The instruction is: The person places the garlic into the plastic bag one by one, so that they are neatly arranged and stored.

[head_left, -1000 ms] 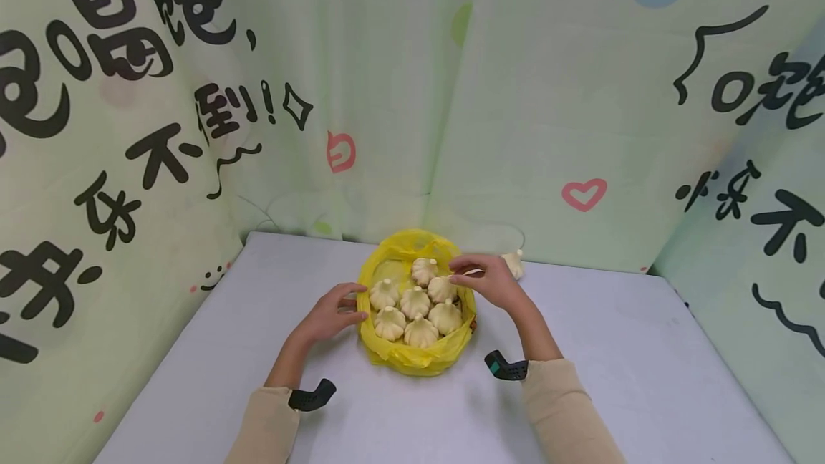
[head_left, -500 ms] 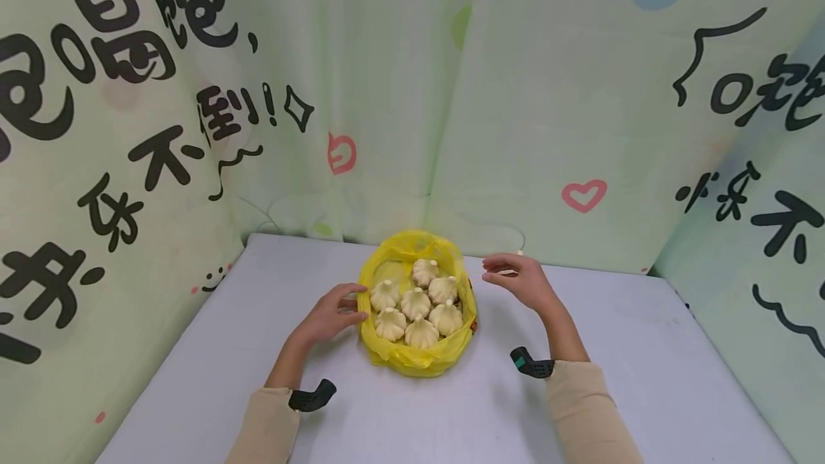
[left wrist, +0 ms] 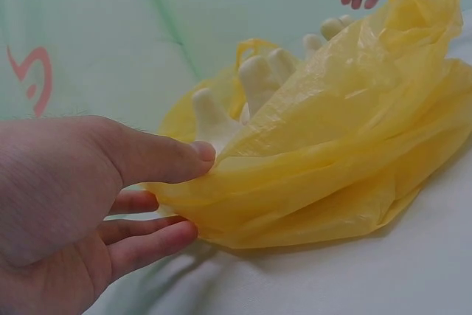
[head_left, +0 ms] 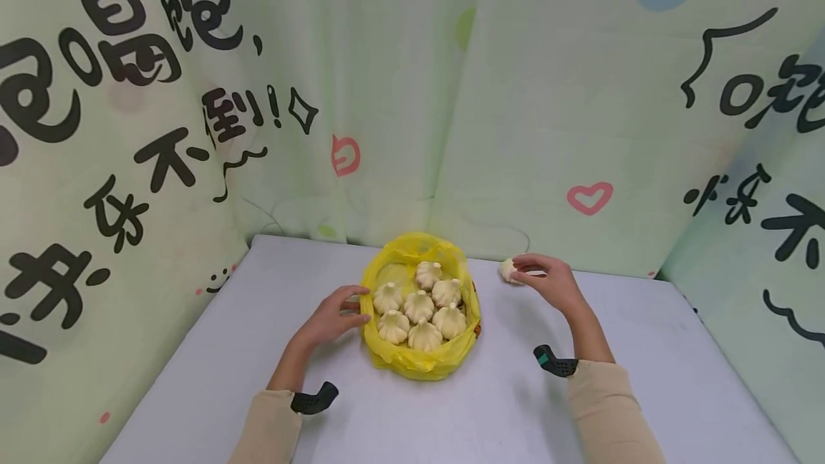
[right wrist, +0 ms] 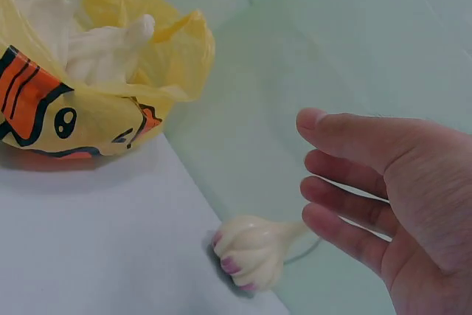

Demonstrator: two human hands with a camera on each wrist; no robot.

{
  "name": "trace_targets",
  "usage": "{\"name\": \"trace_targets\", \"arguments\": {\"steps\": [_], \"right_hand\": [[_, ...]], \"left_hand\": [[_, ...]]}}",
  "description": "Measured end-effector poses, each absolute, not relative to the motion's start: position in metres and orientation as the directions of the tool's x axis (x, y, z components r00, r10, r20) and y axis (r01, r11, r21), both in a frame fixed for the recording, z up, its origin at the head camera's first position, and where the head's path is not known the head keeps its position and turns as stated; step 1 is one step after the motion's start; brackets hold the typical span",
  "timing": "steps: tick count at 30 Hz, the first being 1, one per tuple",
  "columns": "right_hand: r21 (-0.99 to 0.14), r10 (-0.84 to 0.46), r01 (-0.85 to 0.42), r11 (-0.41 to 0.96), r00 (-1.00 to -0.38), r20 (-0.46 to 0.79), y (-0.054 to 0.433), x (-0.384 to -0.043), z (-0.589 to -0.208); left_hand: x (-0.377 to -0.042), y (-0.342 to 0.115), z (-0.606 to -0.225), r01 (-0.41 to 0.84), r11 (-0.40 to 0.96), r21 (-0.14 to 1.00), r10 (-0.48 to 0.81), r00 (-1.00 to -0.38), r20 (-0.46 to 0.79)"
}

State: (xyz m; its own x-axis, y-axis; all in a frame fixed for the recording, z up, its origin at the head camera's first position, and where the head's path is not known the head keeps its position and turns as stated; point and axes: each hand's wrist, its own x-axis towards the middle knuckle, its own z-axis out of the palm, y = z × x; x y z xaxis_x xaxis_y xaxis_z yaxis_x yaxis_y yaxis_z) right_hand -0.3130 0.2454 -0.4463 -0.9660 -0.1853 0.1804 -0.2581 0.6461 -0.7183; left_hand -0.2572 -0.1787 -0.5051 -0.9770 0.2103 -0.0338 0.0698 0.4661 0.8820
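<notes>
A yellow plastic bag, rolled open and round, holds several white garlic bulbs in the middle of the table. At its left rim my left hand holds the plastic, the thumb on top and other fingertips against the side in the left wrist view. One more garlic bulb, with purplish patches, lies on the table to the right of the bag, near the back edge. Close to this bulb is my right hand, its fingers loosely bent and nothing between them; in the right wrist view the fingertips come near the stem.
The white table ends at a pale green curtain behind, with more curtain on both sides. An orange-and-black printed face shows on the bag's right side. Each wrist wears a black band.
My right hand has moved right, from above the bag's right rim to beside the loose garlic bulb. The left hand stays at the bag's rim. The camera view has shifted slightly.
</notes>
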Motion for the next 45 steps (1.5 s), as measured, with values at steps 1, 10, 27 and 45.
{"name": "trace_targets", "arguments": {"steps": [1, 10, 27, 45], "right_hand": [[-0.712, -0.185, -0.263, 0.652, -0.965, 0.186, 0.247, -0.314, -0.446], [-0.690, -0.173, -0.274, 0.670, -0.962, 0.214, 0.259, -0.330, -0.448], [-0.685, -0.068, -0.180, 0.706, -0.980, 0.186, 0.269, -0.340, -0.449], [-0.651, -0.083, -0.148, 0.745, -0.988, 0.130, 0.258, -0.354, -0.466]], "left_hand": [[-0.257, -0.178, -0.505, 0.069, 0.469, 0.881, 0.208, -0.977, -0.034], [-0.259, -0.178, -0.506, 0.071, 0.491, 0.868, 0.196, -0.980, -0.031], [-0.260, -0.178, -0.510, 0.067, 0.492, 0.868, 0.193, -0.981, -0.033], [-0.260, -0.180, -0.510, 0.067, 0.494, 0.867, 0.193, -0.981, -0.034]]}}
